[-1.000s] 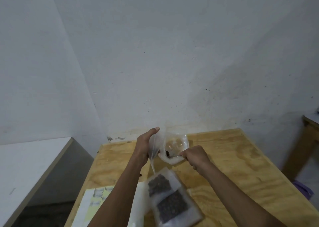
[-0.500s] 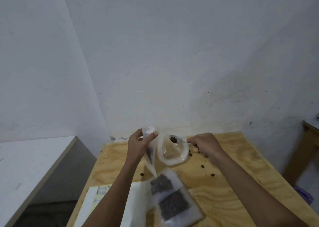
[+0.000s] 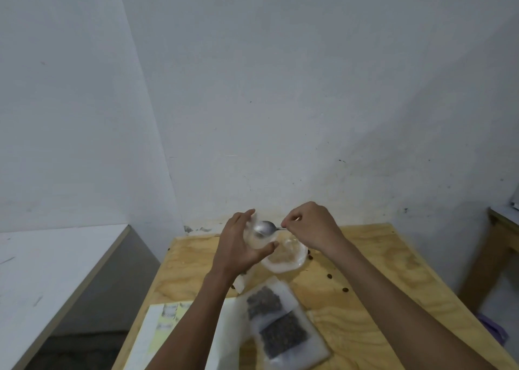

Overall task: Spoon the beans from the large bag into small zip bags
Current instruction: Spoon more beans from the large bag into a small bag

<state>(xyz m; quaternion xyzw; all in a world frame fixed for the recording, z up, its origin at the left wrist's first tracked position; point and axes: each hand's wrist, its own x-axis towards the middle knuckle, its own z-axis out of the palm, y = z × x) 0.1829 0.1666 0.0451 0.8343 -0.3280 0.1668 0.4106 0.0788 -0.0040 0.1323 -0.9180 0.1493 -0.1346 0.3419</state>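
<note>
Left hand (image 3: 238,246) grips small zip bag (image 3: 259,239); right hand (image 3: 310,229) pinches spoon (image 3: 265,227) at its mouth.

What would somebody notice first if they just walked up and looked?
Two hands meeting over the pale plywood table: the right hand tips a shiny metal spoon into a small clear zip bag gripped by the left hand. Nearer lie two filled bags of dark beans.

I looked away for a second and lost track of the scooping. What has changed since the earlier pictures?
The right hand lifted the spoon out of the large bag and carried it left, so its bowl now sits at the mouth of the small zip bag that the left hand holds up. Loose beans have appeared on the table. The two filled bags stayed put.
</note>
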